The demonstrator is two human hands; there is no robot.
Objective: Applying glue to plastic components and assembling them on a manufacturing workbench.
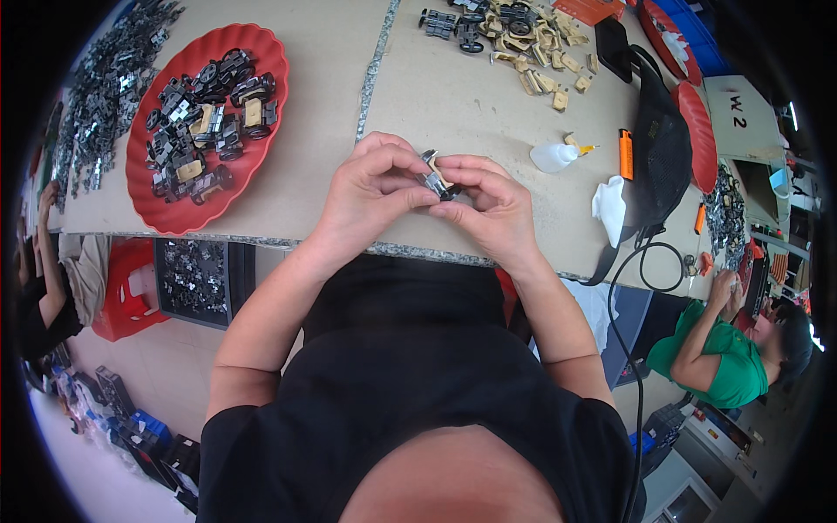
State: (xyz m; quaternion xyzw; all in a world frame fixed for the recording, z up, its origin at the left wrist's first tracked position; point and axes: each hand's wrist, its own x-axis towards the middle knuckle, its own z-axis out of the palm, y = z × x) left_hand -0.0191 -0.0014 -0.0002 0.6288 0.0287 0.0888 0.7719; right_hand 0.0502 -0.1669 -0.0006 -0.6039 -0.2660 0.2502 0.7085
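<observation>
Above the near edge of a pale worktable (453, 96), in the head view, a small toy car part (436, 179) of tan and dark plastic is held between both hands. The left hand (370, 196) is curled nearly closed, its thumb and forefinger pinched on the left end of the part. The right hand (493, 209) is likewise curled, its fingertips closed on the right end, so that the two hands almost touch around the piece. The part is raised just off the table surface, directly in front of the person's chest.

To the left of the left hand, a red tray (148, 196) is seen, filled with dark wheeled chassis pieces, a few with tan bodies. Further left, a heap of grey metal parts (109, 83) is spread along the table edge. Beyond the hands, at the far side of the table, a pile of tan shells and black chassis (514, 30) is laid out. To the right of the right hand, a small white squeeze bottle (554, 156) is lying on its side, with an orange lighter (625, 153) just beside it and a crumpled white cloth (609, 207) nearer the edge. Well to the right, a person in a green shirt (719, 362) is seated at the same table.
</observation>
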